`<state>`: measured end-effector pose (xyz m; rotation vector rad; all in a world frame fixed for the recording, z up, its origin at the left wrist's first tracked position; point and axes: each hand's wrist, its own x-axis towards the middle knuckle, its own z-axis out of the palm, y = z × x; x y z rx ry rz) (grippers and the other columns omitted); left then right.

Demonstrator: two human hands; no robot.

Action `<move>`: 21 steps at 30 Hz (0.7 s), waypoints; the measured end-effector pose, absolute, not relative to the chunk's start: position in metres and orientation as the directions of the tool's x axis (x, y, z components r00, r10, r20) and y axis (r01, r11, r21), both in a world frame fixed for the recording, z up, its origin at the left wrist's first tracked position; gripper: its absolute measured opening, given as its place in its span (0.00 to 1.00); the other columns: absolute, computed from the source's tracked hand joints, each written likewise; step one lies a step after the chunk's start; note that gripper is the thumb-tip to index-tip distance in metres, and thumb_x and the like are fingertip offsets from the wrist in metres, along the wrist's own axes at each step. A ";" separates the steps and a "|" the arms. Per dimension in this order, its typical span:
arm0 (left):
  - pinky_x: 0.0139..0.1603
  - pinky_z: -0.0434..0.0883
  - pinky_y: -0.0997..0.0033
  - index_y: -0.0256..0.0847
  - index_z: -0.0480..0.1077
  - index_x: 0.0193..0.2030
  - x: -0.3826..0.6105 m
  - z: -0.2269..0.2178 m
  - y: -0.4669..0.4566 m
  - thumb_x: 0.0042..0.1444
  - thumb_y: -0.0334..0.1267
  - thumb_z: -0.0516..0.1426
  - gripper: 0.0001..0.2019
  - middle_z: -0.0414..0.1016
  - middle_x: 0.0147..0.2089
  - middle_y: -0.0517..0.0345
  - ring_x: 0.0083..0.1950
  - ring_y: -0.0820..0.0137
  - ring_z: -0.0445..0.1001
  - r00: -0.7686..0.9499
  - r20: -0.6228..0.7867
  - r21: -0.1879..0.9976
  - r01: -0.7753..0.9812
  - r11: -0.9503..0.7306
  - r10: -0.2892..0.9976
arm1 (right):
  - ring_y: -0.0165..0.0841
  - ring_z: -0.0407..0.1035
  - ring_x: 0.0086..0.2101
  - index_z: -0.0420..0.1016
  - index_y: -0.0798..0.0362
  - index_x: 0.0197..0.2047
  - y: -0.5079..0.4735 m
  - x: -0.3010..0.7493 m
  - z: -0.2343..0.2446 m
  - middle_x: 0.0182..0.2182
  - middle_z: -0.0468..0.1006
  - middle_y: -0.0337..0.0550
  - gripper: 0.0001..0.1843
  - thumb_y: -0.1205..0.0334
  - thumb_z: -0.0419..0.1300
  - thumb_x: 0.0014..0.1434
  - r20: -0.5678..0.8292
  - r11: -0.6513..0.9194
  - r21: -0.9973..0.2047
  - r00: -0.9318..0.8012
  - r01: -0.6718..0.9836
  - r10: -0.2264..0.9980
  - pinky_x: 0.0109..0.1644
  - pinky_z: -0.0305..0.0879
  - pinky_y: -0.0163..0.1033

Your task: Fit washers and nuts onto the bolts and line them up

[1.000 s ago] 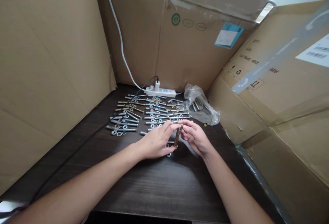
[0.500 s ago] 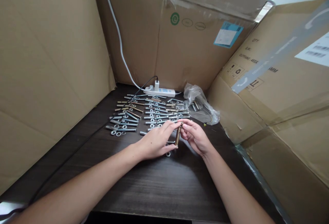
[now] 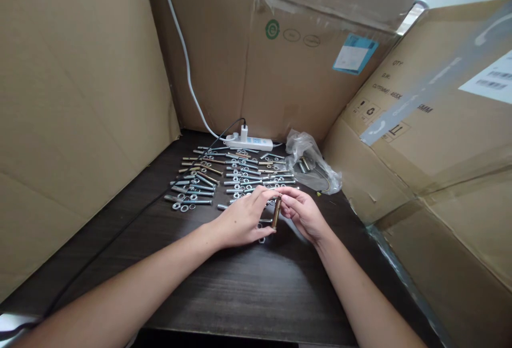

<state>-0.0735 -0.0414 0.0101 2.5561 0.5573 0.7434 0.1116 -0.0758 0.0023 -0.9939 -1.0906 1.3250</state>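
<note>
Both my hands meet over a dark wooden table (image 3: 248,289). My left hand (image 3: 242,220) and my right hand (image 3: 304,212) each pinch a brass-coloured bolt (image 3: 276,213) that stands nearly upright between them. My fingertips close on its upper end. Just beyond my hands lie rows of silver and brass bolts (image 3: 236,175) with small washers and nuts (image 3: 184,208) beside them. One loose washer (image 3: 262,240) lies under my left hand.
A white power strip (image 3: 250,143) with a plug and white cable sits at the table's back. A crumpled clear plastic bag (image 3: 314,167) with hardware lies at the back right. Cardboard boxes (image 3: 80,97) wall the table on the left, back and right.
My right hand's fingers have slid up and closed over the top of the bolt. The bolt stays held between both hands in about the same place.
</note>
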 end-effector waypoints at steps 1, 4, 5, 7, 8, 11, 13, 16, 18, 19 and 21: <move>0.52 0.69 0.57 0.44 0.47 0.63 -0.073 0.010 -0.042 0.48 0.36 0.63 0.39 0.60 0.55 0.48 0.53 0.60 0.65 0.778 0.410 0.484 0.257 -0.836 0.476 | 0.24 0.54 0.22 0.77 0.54 0.40 -0.076 0.111 0.002 0.20 0.63 0.34 0.13 0.57 0.65 0.51 0.042 0.028 -0.977 -0.059 -0.213 0.997 0.25 0.51 0.32; 0.54 0.67 0.56 0.44 0.45 0.64 -0.074 0.010 -0.042 0.47 0.36 0.63 0.41 0.59 0.56 0.48 0.56 0.59 0.62 0.788 0.412 0.453 0.259 -0.853 0.458 | 0.25 0.54 0.22 0.76 0.53 0.38 -0.076 0.112 0.000 0.21 0.63 0.34 0.12 0.56 0.65 0.51 0.056 0.041 -0.985 -0.085 -0.166 0.995 0.26 0.52 0.33; 0.54 0.67 0.56 0.45 0.46 0.64 -0.074 0.009 -0.042 0.47 0.36 0.63 0.41 0.58 0.56 0.48 0.57 0.58 0.62 0.791 0.411 0.446 0.259 -0.857 0.453 | 0.25 0.54 0.22 0.76 0.53 0.38 -0.076 0.112 0.000 0.21 0.64 0.34 0.12 0.56 0.65 0.51 0.057 0.042 -0.988 -0.093 -0.152 0.994 0.26 0.52 0.33; 0.53 0.67 0.54 0.45 0.46 0.64 -0.074 0.008 -0.042 0.47 0.37 0.63 0.40 0.59 0.56 0.49 0.57 0.57 0.62 0.795 0.409 0.437 0.261 -0.861 0.448 | 0.25 0.54 0.22 0.76 0.54 0.36 -0.076 0.112 -0.001 0.22 0.64 0.35 0.12 0.55 0.65 0.51 0.056 0.042 -0.991 -0.106 -0.127 0.993 0.26 0.51 0.33; 0.53 0.67 0.54 0.46 0.46 0.63 -0.074 0.007 -0.042 0.46 0.37 0.63 0.40 0.59 0.56 0.49 0.57 0.57 0.62 0.794 0.412 0.434 0.260 -0.862 0.447 | 0.25 0.54 0.22 0.75 0.54 0.36 -0.076 0.113 -0.002 0.22 0.64 0.35 0.12 0.55 0.65 0.51 0.054 0.041 -0.992 -0.109 -0.117 0.993 0.26 0.51 0.33; 0.53 0.67 0.54 0.44 0.47 0.63 -0.073 0.006 -0.042 0.45 0.37 0.63 0.40 0.59 0.55 0.48 0.56 0.56 0.62 0.792 0.417 0.417 0.269 -0.868 0.446 | 0.25 0.55 0.23 0.75 0.54 0.37 -0.075 0.113 -0.004 0.24 0.66 0.36 0.14 0.54 0.65 0.51 0.051 0.042 -0.996 -0.115 -0.075 0.992 0.26 0.51 0.33; 0.52 0.67 0.53 0.42 0.47 0.62 -0.073 0.005 -0.042 0.45 0.37 0.62 0.39 0.59 0.54 0.48 0.55 0.56 0.63 0.793 0.412 0.402 0.285 -0.870 0.449 | 0.25 0.55 0.23 0.75 0.54 0.38 -0.075 0.114 -0.005 0.26 0.67 0.37 0.14 0.54 0.65 0.51 0.050 0.045 -0.998 -0.121 -0.047 0.991 0.26 0.52 0.33; 0.51 0.67 0.53 0.41 0.48 0.62 -0.073 0.004 -0.043 0.45 0.36 0.61 0.38 0.60 0.53 0.47 0.54 0.56 0.64 0.794 0.412 0.381 0.296 -0.876 0.447 | 0.25 0.56 0.24 0.74 0.53 0.38 -0.075 0.113 -0.005 0.26 0.67 0.37 0.14 0.54 0.65 0.51 0.040 0.037 -0.999 -0.126 -0.024 0.991 0.26 0.53 0.32; 0.50 0.67 0.54 0.41 0.47 0.62 -0.073 0.003 -0.043 0.46 0.36 0.61 0.38 0.61 0.53 0.48 0.53 0.56 0.64 0.796 0.418 0.369 0.292 -0.882 0.438 | 0.26 0.57 0.24 0.74 0.53 0.37 -0.076 0.111 -0.003 0.27 0.67 0.37 0.14 0.54 0.65 0.51 0.030 0.029 -1.000 -0.127 -0.011 0.991 0.26 0.54 0.32; 0.50 0.67 0.54 0.42 0.46 0.62 -0.073 0.003 -0.043 0.46 0.36 0.60 0.38 0.61 0.53 0.48 0.53 0.56 0.64 0.798 0.418 0.364 0.290 -0.885 0.433 | 0.26 0.57 0.25 0.73 0.53 0.37 -0.076 0.110 -0.002 0.27 0.67 0.37 0.14 0.53 0.65 0.51 0.028 0.027 -1.000 -0.127 -0.004 0.992 0.26 0.54 0.32; 0.50 0.67 0.54 0.42 0.44 0.63 -0.074 0.002 -0.043 0.46 0.36 0.60 0.39 0.60 0.53 0.47 0.53 0.56 0.64 0.804 0.413 0.355 0.289 -0.889 0.427 | 0.26 0.58 0.25 0.72 0.53 0.35 -0.077 0.109 -0.001 0.27 0.67 0.37 0.14 0.53 0.66 0.50 0.027 0.027 -1.000 -0.127 0.001 0.992 0.26 0.55 0.32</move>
